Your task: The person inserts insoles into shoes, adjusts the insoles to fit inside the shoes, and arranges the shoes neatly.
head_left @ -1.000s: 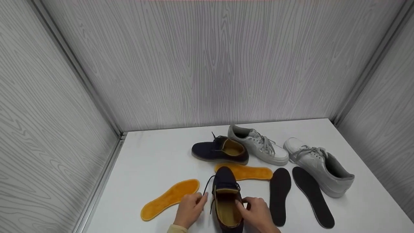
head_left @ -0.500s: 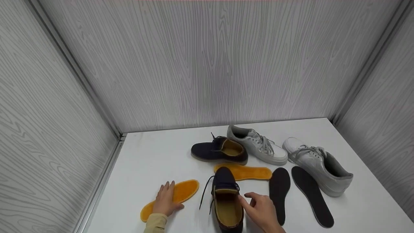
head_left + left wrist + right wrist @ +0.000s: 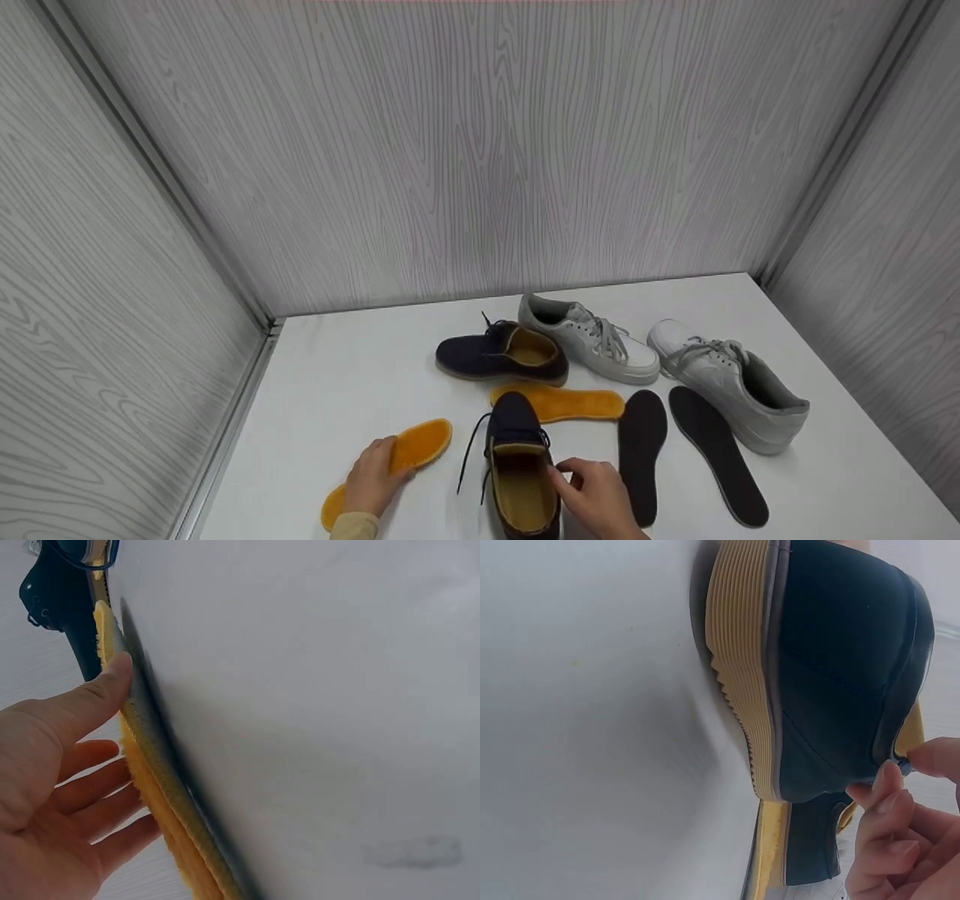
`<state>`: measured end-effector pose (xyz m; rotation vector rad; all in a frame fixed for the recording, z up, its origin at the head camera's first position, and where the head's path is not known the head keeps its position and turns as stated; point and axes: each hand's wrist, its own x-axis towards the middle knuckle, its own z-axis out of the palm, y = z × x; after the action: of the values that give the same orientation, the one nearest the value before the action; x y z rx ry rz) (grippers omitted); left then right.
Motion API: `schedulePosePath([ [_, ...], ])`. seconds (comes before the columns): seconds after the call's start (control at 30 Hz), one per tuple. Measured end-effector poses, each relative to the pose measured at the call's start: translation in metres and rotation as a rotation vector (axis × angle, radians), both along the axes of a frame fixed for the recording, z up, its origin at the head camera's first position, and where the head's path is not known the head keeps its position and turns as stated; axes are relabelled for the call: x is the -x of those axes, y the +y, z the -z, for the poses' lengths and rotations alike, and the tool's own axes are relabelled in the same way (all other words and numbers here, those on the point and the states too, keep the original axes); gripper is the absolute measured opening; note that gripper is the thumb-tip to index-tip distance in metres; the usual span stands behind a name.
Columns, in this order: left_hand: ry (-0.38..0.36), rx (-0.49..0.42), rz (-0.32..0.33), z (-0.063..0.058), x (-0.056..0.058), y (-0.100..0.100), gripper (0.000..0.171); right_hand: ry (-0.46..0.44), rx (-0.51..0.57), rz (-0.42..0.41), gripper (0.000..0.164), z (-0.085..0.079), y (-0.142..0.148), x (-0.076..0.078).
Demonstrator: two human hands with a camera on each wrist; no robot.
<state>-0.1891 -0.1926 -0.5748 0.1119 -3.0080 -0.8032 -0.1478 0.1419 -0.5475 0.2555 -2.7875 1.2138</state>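
Note:
In the head view my left hand [image 3: 370, 477] grips an orange fuzzy insole [image 3: 424, 444] on the white table. The left wrist view shows the thumb [image 3: 118, 669] on one edge of this insole [image 3: 161, 791] and the other fingers across its fuzzy side. My right hand [image 3: 598, 496] pinches the side of the opening of a dark blue lace-up shoe [image 3: 514, 411], upright with its toe pointing away. From the right wrist view, thumb and fingers meet at the collar of that shoe [image 3: 832, 667], above its ribbed tan sole [image 3: 739, 637].
Behind lie a second dark blue shoe [image 3: 469, 355] and another orange insole [image 3: 581, 404]. Two white sneakers [image 3: 589, 341] with grey laces stand at the back and right. Two black insoles [image 3: 639, 457] lie right of my right hand. Grey wood-grain panels [image 3: 480, 150] enclose the table [image 3: 337, 360].
My left hand has left the shoe's lace, moved left onto the orange insole, lain flat there, then curled round it. My right hand stays at the shoe's opening; the view has shifted slightly.

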Motion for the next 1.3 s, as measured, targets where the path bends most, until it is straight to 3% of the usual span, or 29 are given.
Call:
schedulePosePath([
  [0.37, 0.169, -0.009, -0.010, -0.017, 0.001, -0.004, 0.028, 0.010, 0.039, -0.015, 0.023, 0.001, -0.001, -0.003],
  [0.63, 0.143, -0.048, 0.006, -0.039, 0.002, 0.002, 0.026, 0.081, 0.058, -0.016, 0.015, -0.001, -0.003, -0.003],
  [1.0, 0.091, -0.202, 0.075, -0.079, -0.016, 0.030, 0.045, 0.086, 0.127, -0.004, 0.010, -0.005, -0.005, -0.003],
  [1.3, 0.067, -0.306, 0.022, -0.102, -0.028, 0.056, 0.062, 0.220, 0.166, 0.034, 0.007, -0.007, -0.012, -0.006],
])
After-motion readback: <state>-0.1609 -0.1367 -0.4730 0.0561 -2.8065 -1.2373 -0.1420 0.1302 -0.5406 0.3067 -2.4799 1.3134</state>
